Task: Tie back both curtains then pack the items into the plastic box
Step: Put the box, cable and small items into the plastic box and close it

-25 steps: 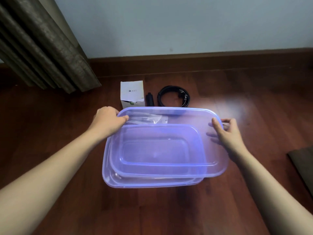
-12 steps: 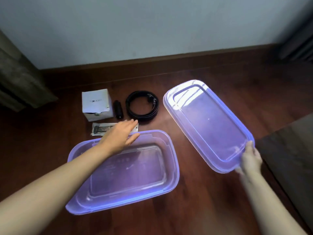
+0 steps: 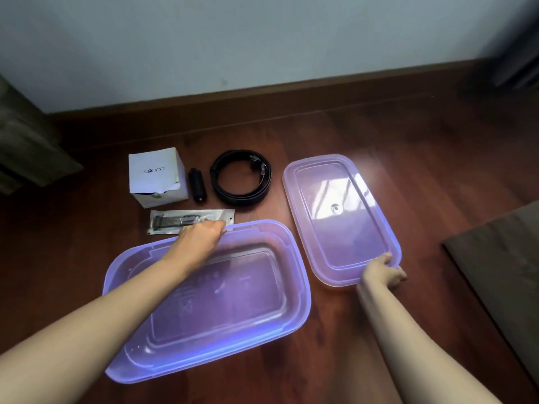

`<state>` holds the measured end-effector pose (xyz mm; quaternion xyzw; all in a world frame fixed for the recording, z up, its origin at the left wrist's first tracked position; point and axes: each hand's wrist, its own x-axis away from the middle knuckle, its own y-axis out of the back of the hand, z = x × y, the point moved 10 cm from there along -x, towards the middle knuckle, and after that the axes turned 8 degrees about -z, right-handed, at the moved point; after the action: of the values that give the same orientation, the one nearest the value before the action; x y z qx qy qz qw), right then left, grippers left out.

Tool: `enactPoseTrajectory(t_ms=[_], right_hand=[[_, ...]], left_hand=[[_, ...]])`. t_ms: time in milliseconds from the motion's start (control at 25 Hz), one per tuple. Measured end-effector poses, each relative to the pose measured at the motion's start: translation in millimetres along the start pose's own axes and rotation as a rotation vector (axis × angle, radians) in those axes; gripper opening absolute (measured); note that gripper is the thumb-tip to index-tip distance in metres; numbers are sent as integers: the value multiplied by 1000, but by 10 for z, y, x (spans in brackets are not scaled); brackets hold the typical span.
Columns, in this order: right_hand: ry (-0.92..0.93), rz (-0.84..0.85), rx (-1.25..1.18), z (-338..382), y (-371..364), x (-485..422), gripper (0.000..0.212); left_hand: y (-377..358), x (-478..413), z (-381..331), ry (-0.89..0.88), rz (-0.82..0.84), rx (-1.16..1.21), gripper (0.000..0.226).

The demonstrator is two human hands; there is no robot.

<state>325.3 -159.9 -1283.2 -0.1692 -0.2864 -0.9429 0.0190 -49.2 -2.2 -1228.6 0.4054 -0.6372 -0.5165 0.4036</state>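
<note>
The purple see-through plastic box lies open and empty on the wooden floor in front of me. Its lid lies flat on the floor to the right, and my right hand grips the lid's near edge. My left hand reaches over the box's far rim and its fingers touch a clear packet with a dark item inside. Behind the packet stand a white carton, a small black cylinder and a coiled black belt.
A grey curtain hangs to the floor at the far left. A second dark curtain shows at the top right. A dark mat lies at the right edge. A brown skirting board runs along the wall behind the items.
The lid came off the box, swung to the right and now lies flat on the floor. My left hand left the box rim and reached forward onto the packet.
</note>
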Motion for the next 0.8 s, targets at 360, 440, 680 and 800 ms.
enactPoseTrajectory(t_ms=[360, 440, 680, 800], right_hand=[[266, -68, 424, 189, 25, 19, 51], [513, -69, 430, 467, -46, 239, 47], [982, 955, 310, 695, -752, 2001, 55], [1141, 990, 540, 415, -828, 2217, 63]], left_hand=[[43, 14, 0, -6, -74, 29, 34], [51, 15, -3, -15, -101, 33, 32], [159, 41, -35, -19, -188, 43, 22], [204, 66, -75, -54, -240, 12, 17]])
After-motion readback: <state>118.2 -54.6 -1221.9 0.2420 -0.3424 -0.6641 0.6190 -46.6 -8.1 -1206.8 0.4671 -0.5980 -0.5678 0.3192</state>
